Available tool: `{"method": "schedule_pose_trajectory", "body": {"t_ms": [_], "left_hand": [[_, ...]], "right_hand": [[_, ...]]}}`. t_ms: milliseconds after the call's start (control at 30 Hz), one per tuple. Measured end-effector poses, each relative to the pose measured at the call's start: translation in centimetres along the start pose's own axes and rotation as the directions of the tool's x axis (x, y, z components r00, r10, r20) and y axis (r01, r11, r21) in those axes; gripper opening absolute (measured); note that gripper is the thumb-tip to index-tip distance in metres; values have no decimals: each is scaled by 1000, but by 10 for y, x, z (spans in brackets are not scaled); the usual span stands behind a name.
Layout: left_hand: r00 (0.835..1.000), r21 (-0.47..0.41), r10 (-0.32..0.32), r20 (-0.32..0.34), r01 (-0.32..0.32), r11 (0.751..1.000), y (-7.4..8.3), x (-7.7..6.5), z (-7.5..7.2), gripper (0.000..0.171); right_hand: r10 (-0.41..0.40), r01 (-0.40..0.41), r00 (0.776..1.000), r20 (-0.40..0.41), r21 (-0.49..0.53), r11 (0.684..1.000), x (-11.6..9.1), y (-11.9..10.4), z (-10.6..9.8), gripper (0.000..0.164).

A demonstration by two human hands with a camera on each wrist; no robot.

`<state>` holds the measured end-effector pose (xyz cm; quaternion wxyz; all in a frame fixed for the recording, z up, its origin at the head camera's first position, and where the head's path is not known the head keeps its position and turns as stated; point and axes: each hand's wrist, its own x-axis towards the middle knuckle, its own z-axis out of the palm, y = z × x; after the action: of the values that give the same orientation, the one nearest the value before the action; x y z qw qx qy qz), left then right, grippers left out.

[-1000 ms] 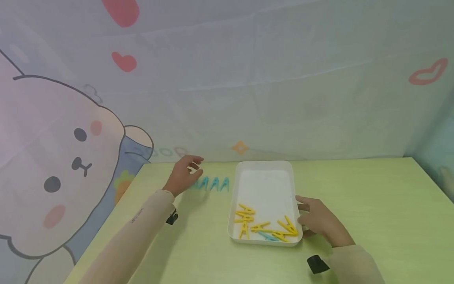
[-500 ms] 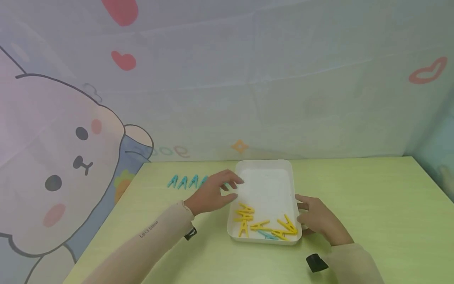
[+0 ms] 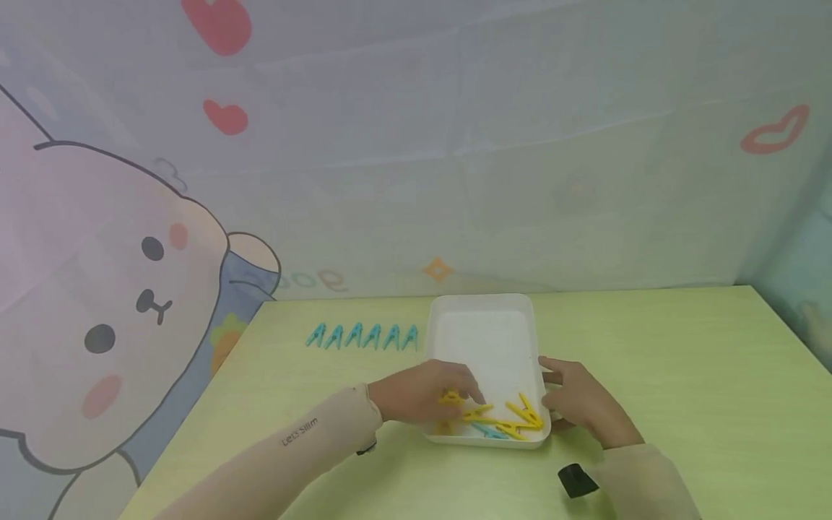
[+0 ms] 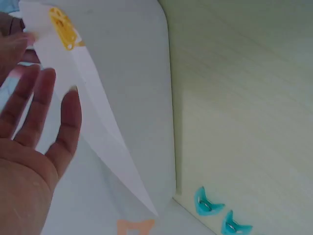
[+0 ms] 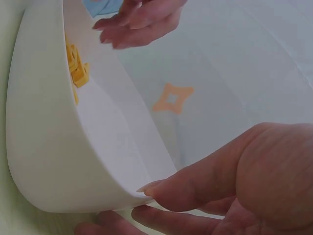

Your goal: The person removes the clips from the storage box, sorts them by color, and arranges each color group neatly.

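In the head view, a white tray (image 3: 484, 339) holds several yellow clothespins (image 3: 525, 413) and a blue clothespin (image 3: 489, 431) near its front end. My left hand (image 3: 425, 392) hovers over the tray's left front, fingers loosely bent and holding nothing; it covers some yellow clothespins. The left wrist view shows its fingers (image 4: 71, 110) spread, with a yellow clothespin (image 4: 63, 29) beyond them. At the tray's right side, my right hand (image 3: 588, 404) grips the wall, its thumb (image 5: 195, 183) on the rim in the right wrist view and fingers below outside.
Left of the tray, several blue clothespins (image 3: 373, 336) lie in a row on the light green table (image 3: 656, 347). A printed cloth (image 3: 552, 166) hangs behind the table's back edge. Long sleeves (image 3: 312, 440) cover both arms.
My left hand has moved right and toward me, from the row of blue clothespins to above the yellow ones in the tray. The right hand has stayed at the tray's side.
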<state>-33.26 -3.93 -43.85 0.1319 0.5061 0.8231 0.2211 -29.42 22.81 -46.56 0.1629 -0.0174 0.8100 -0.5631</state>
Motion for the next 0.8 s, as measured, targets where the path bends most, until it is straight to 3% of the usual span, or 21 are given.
{"method": "schedule_pose_trajectory", "body": {"t_ms": [100, 267, 433, 633, 800], "left_hand": [[995, 7, 51, 81, -51, 999, 5, 9, 3, 24], [982, 38, 97, 163, -104, 994, 8, 20, 10, 22], [968, 136, 111, 225, -144, 980, 11, 27, 13, 22], [972, 233, 35, 231, -90, 968, 14, 31, 16, 27], [975, 374, -61, 214, -25, 927, 18, 29, 16, 33]], "right_hand": [[0, 0, 1000, -2, 1, 1000, -1, 0, 0, 76], [3, -3, 1000, -4, -13, 1000, -1, -2, -1, 76], [0, 0, 1000, -4, -26, 1000, -2, -4, -1, 76], [-2, 2, 1000, -3, -23, 1000, -2, -4, -1, 76], [4, -5, 1000, -5, -29, 1000, -2, -3, -1, 76]]}}
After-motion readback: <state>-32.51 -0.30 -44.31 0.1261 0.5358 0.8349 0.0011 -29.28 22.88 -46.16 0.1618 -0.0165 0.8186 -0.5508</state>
